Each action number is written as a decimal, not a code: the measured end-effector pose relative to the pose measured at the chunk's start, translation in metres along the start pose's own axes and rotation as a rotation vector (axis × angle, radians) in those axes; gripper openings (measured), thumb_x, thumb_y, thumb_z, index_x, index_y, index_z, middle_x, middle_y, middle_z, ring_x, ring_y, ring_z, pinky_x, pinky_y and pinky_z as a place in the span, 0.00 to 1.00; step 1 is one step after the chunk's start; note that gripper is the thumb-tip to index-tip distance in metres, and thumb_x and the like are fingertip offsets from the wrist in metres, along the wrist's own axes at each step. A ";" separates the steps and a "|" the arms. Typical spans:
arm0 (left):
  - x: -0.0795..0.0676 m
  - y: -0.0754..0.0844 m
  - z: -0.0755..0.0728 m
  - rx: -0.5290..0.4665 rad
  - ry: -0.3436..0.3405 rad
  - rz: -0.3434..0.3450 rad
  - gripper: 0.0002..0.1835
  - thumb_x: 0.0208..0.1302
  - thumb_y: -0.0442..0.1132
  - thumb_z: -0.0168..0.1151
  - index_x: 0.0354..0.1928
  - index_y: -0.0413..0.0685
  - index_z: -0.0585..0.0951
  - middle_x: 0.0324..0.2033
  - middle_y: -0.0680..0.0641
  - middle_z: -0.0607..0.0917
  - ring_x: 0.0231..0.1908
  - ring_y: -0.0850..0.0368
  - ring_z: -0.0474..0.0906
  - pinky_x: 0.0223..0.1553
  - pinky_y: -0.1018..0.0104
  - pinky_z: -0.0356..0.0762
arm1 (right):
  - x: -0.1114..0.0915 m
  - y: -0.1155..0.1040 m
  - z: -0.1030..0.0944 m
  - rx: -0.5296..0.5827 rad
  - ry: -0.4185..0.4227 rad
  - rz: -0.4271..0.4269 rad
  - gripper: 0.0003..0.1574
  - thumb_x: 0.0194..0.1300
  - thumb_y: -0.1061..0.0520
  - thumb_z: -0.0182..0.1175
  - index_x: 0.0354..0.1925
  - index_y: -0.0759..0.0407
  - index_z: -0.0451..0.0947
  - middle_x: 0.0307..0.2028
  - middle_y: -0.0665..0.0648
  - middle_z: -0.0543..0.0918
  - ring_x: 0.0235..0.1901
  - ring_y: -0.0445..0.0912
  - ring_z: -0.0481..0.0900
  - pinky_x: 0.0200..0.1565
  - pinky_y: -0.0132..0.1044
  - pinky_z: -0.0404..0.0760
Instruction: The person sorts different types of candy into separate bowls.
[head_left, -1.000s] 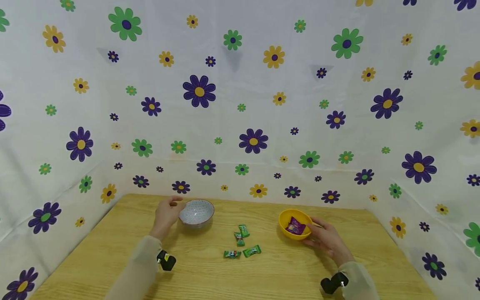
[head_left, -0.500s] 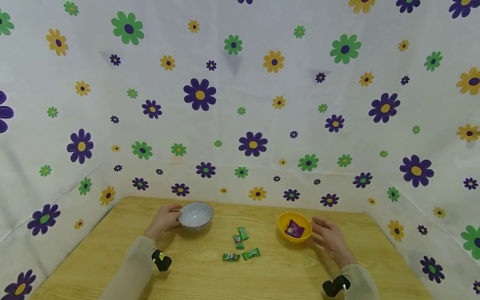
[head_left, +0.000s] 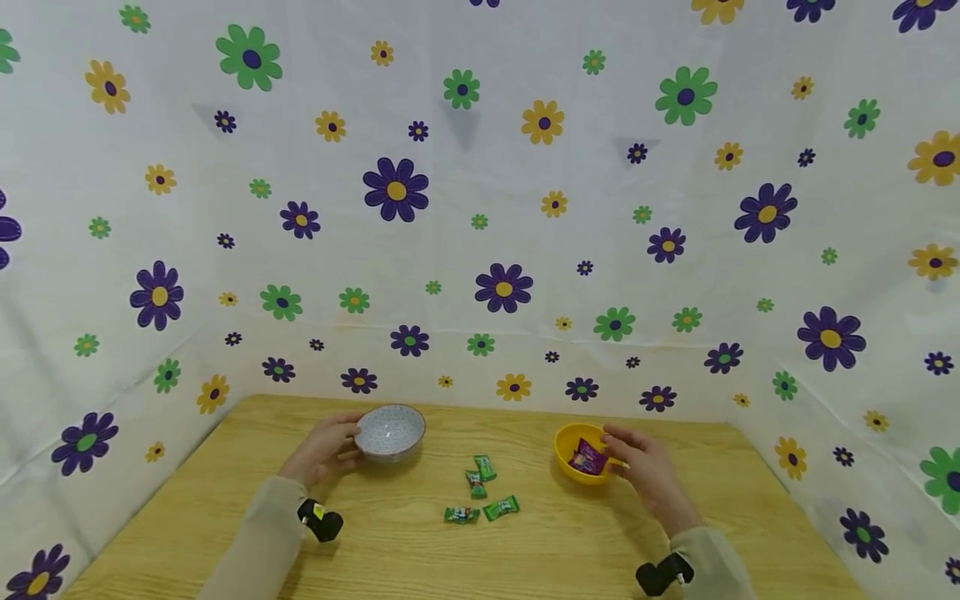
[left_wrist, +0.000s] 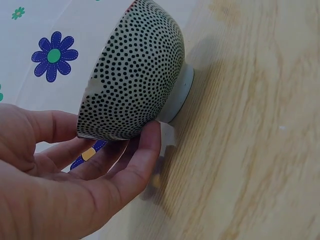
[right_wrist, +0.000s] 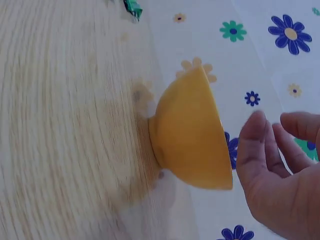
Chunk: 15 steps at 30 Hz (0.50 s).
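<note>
The speckled bowl [head_left: 390, 432], patterned with dark dots on its outer wall, is at the far left of the table. My left hand [head_left: 322, 450] holds its left side: in the left wrist view the thumb passes behind the rim, with a fingertip near the foot. At the right, a yellow bowl [head_left: 572, 475] contains purple-wrapped candy [head_left: 587, 457]. My right hand [head_left: 643, 468] hovers at the near right of its rim, fingers loosely bent. The right wrist view shows a gap between that hand and the yellow bowl [right_wrist: 190, 130].
Several green-wrapped candies [head_left: 476, 485] lie on the wooden table [head_left: 450, 558] between the two bowls. A white cloth [head_left: 450, 250] printed with flowers rises behind the table and at both sides. Black cameras [head_left: 321, 521] sit on both wrists.
My left hand has come down from above the speckled bowl's rim to its side. My right hand has left the yellow bowl's outer wall and risen over its rim.
</note>
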<state>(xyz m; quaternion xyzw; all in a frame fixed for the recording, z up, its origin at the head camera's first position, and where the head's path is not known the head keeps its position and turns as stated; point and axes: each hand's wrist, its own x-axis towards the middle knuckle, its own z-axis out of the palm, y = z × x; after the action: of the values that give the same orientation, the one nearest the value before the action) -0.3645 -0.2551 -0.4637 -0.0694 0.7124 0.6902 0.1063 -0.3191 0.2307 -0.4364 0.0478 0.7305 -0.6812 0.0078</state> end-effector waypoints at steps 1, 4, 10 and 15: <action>0.000 0.000 0.001 -0.009 0.001 -0.006 0.28 0.75 0.35 0.41 0.75 0.39 0.56 0.69 0.33 0.60 0.58 0.44 0.67 0.50 0.59 0.79 | -0.001 0.000 0.003 0.006 -0.028 0.001 0.27 0.73 0.56 0.55 0.66 0.65 0.69 0.60 0.64 0.75 0.53 0.52 0.76 0.48 0.30 0.82; 0.001 0.000 0.002 -0.014 -0.005 -0.013 0.28 0.76 0.36 0.40 0.75 0.39 0.55 0.69 0.33 0.60 0.58 0.44 0.67 0.53 0.56 0.79 | -0.003 0.000 0.010 0.047 -0.121 -0.005 0.28 0.72 0.57 0.57 0.65 0.69 0.68 0.56 0.63 0.78 0.49 0.51 0.78 0.46 0.30 0.83; 0.004 0.002 0.003 0.002 -0.018 0.001 0.28 0.77 0.37 0.38 0.76 0.40 0.54 0.70 0.33 0.58 0.59 0.43 0.66 0.58 0.51 0.76 | -0.004 0.003 0.022 0.082 -0.303 -0.028 0.32 0.71 0.55 0.59 0.64 0.73 0.66 0.49 0.59 0.84 0.46 0.46 0.83 0.50 0.36 0.83; 0.004 0.000 0.003 -0.015 -0.004 -0.027 0.28 0.76 0.36 0.38 0.76 0.40 0.54 0.71 0.33 0.57 0.61 0.40 0.64 0.61 0.47 0.73 | -0.006 0.007 0.033 0.059 -0.441 -0.008 0.31 0.70 0.53 0.59 0.64 0.71 0.68 0.49 0.58 0.84 0.48 0.46 0.84 0.55 0.41 0.81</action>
<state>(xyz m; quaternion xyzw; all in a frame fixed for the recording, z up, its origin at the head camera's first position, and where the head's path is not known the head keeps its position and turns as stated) -0.3684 -0.2520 -0.4646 -0.0783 0.7061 0.6941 0.1162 -0.3147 0.1976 -0.4450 -0.1050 0.6909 -0.6965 0.1630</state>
